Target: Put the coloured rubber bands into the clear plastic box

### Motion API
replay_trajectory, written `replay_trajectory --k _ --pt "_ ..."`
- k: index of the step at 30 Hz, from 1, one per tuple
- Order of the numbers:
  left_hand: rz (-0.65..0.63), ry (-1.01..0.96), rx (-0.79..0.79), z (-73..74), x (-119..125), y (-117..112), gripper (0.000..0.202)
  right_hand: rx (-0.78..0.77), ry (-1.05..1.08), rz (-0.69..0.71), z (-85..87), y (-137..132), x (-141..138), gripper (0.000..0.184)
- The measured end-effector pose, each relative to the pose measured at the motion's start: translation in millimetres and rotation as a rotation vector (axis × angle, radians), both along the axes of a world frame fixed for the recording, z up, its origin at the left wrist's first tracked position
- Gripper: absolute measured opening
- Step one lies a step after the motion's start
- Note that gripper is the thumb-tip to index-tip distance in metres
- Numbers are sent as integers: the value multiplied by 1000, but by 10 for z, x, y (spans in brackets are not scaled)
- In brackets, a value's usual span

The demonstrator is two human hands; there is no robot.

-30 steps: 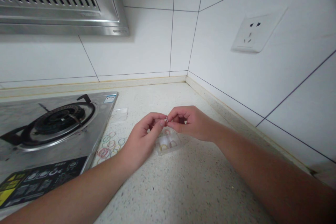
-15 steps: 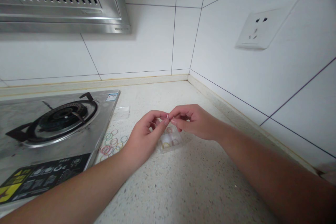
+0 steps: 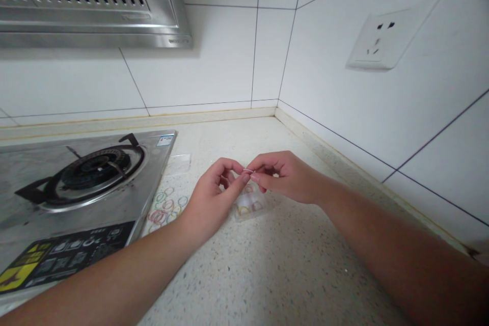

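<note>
My left hand (image 3: 214,198) and my right hand (image 3: 284,177) meet fingertip to fingertip over the speckled countertop (image 3: 267,265). Together they pinch a tiny pale rubber band (image 3: 248,171). Directly below the fingers lies a small clear plastic box (image 3: 250,206) with a few coloured bands inside. To the left of my left hand, several loose coloured rubber bands (image 3: 165,207) are scattered on the counter beside the stove.
A steel gas stove (image 3: 76,183) with a black burner fills the left side, under a range hood (image 3: 87,5). A clear lid (image 3: 179,163) lies by the stove's corner. White tiled walls meet in the corner behind; a wall socket (image 3: 382,41) is at the right.
Both hands stay joined on the small band with only slight finger shifts. The view has drifted a little, so the hands and box appear marginally to the right.
</note>
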State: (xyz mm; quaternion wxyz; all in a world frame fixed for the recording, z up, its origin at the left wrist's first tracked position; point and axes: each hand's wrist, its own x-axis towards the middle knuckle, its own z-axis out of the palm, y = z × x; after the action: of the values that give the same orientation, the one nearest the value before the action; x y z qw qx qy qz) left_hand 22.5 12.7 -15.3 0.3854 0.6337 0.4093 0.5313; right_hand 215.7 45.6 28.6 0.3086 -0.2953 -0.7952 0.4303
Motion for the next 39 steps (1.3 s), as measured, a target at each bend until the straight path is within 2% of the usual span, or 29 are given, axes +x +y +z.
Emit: replay_trajectory --k 17,25,39 --pt "-44 -19 21 -11 -1 0 18 43 11 -25 22 -3 -12 15" --pt "-46 41 45 6 -10 -9 19 60 11 -46 4 -6 -7 15" --pt "-45 -4 20 9 -10 -22 19 81 1 -102 -12 21 -3 18"
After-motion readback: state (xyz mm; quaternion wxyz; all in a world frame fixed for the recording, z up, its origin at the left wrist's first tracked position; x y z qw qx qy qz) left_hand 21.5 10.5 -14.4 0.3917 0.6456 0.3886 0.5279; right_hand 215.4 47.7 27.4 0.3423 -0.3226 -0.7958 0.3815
